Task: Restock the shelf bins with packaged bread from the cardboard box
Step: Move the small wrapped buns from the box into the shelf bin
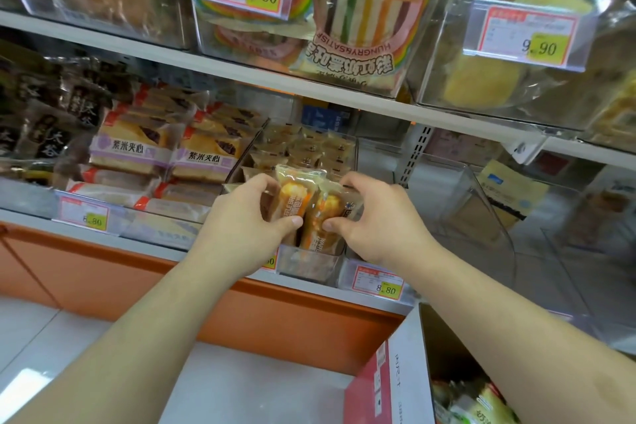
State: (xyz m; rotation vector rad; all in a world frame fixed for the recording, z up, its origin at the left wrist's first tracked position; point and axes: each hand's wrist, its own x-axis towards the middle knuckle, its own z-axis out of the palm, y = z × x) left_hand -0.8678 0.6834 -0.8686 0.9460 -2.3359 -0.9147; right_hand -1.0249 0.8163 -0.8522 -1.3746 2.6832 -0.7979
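Observation:
Two orange-and-clear bread packets stand side by side at the front of a clear shelf bin (309,263) on the lower shelf. My left hand (247,217) grips the left packet (290,196), thumb on its front. My right hand (375,217) grips the right packet (327,213) the same way. Behind them the bin holds several more small packets (309,148). The cardboard box (406,372) sits at the bottom right, with more wrapped bread (478,403) showing inside.
A neighbouring bin holds purple-labelled sliced bread (144,151) to the left. To the right stands a clear bin (457,203). The upper shelf (213,62) carries rainbow sandwich packs (364,10) and price tags. An orange base panel (137,272) runs below the shelf.

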